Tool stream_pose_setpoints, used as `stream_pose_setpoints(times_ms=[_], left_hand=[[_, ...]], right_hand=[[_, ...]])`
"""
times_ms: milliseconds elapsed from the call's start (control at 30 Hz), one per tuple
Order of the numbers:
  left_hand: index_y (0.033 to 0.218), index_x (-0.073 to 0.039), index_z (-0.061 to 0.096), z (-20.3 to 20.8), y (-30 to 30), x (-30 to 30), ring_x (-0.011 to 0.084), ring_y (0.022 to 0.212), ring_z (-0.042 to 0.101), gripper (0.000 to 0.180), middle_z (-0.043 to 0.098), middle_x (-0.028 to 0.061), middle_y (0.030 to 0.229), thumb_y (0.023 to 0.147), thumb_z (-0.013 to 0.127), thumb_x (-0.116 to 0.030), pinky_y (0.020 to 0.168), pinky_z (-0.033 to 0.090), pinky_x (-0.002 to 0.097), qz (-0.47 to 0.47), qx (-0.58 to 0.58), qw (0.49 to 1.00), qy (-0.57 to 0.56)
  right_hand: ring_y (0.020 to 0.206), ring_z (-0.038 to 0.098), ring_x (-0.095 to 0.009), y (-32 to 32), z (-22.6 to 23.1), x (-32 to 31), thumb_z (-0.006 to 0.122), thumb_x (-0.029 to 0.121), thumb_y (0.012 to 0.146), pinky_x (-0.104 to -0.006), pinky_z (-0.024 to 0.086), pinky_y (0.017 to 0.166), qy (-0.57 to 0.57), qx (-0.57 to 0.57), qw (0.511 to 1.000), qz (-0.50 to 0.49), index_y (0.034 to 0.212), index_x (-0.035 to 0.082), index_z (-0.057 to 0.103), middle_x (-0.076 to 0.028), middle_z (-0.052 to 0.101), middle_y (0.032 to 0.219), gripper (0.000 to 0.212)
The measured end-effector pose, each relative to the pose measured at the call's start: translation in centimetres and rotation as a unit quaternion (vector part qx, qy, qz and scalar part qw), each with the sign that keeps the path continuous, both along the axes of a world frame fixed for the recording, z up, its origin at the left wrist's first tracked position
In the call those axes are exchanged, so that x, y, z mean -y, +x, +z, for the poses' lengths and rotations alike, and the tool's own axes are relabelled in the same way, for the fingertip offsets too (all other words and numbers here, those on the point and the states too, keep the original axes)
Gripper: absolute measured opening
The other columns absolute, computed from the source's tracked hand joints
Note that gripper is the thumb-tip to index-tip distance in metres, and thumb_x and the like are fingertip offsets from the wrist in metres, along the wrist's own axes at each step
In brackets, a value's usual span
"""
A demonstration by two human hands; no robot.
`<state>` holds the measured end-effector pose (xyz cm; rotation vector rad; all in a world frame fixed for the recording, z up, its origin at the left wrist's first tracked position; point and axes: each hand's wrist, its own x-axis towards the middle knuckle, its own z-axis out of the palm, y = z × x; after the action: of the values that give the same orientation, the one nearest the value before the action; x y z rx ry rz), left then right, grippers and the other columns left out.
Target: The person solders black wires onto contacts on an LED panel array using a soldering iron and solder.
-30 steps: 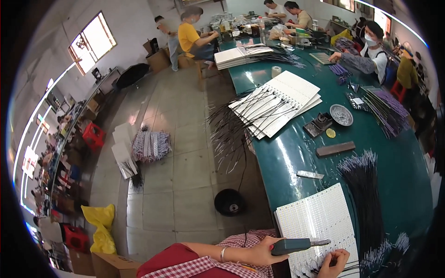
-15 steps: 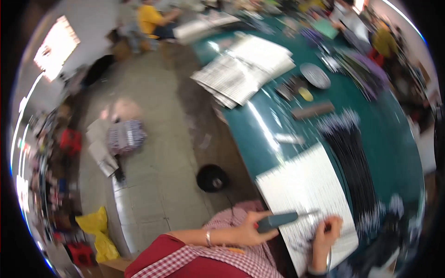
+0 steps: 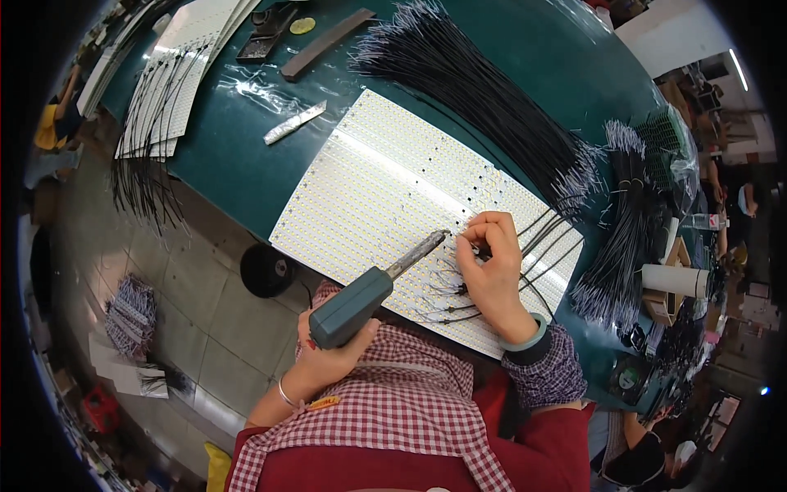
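My left hand [image 3: 334,359] is closed round the grip of a dark green soldering gun [image 3: 354,308]. Its metal tip points at the white LED board [image 3: 344,197], close by my right fingertips. My right hand [image 3: 498,275] is bent in a pinch over the board, with a thin black wire in its fingers, partly hidden by them. Several black wires [image 3: 537,238] run out from beside that hand across the board's right part. Others with bare ends lie near its lower edge. Rows of small yellowish LEDs cover the board, which overhangs the table's near edge.
A large bundle of black wires [image 3: 484,90] lies beyond the board, and a second bundle [image 3: 619,246] to its right. Wired boards [image 3: 176,90] are stacked at far left. A dark bar [image 3: 328,45] and a silvery strip [image 3: 295,123] lie on the green table [image 3: 221,164].
My view has swung round, so the board now sits nearer the middle and the blur is gone. My left hand keeps the soldering gun, its tip still near my right fingers.
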<state>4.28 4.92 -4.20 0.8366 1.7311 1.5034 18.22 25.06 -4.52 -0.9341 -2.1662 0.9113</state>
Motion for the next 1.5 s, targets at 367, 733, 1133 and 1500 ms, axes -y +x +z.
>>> stream_pose_setpoints(times_ms=[367,733,1133,1500], left_hand=[[0.092,0.002,0.067,-0.3,-0.1,-0.1,0.0081,0.061,0.057,0.018,0.064,0.0045,0.077,0.076,0.073,-0.002,0.053,0.044,0.0222,-0.025,-0.04,0.999,0.004],[0.091,0.001,0.066,-0.8,0.1,-0.3,0.009,0.059,0.055,0.017,0.062,0.005,0.074,0.075,0.073,-0.002,0.052,0.042,0.0231,-0.028,-0.042,0.999,0.003],[0.098,0.0,0.067,-0.2,0.0,0.4,0.0093,0.072,0.061,0.021,0.067,0.0048,0.085,0.079,0.074,-0.007,0.063,0.049,0.0234,0.069,0.037,0.996,0.038],[0.101,-0.003,0.068,0.2,-1.3,0.9,0.0081,0.076,0.063,0.023,0.069,0.0019,0.087,0.081,0.075,-0.012,0.07,0.049,0.0236,0.113,0.12,0.986,0.03]], right_hand=[[0.069,0.055,-0.017,0.0,-0.1,0.2,0.065,-0.005,0.076,-0.0267,0.047,0.06,-0.009,-0.019,1.0,-0.011,0.08,-0.003,0.055,-0.011,0.052,0.093,0.011],[0.07,0.056,-0.018,-0.1,0.0,0.1,0.064,-0.008,0.073,-0.0272,0.048,0.06,0.006,-0.007,1.0,-0.002,0.079,-0.003,0.054,-0.011,0.052,0.092,0.013],[0.072,0.056,-0.02,0.0,0.7,0.3,0.064,-0.006,0.074,-0.0282,0.048,0.061,0.017,0.008,1.0,0.0,0.079,-0.003,0.054,-0.012,0.052,0.091,0.012],[0.071,0.054,-0.022,-0.4,3.1,-1.1,0.064,-0.003,0.077,-0.031,0.046,0.063,-0.021,0.068,0.995,0.075,0.082,-0.002,0.055,-0.013,0.051,0.09,0.011]])
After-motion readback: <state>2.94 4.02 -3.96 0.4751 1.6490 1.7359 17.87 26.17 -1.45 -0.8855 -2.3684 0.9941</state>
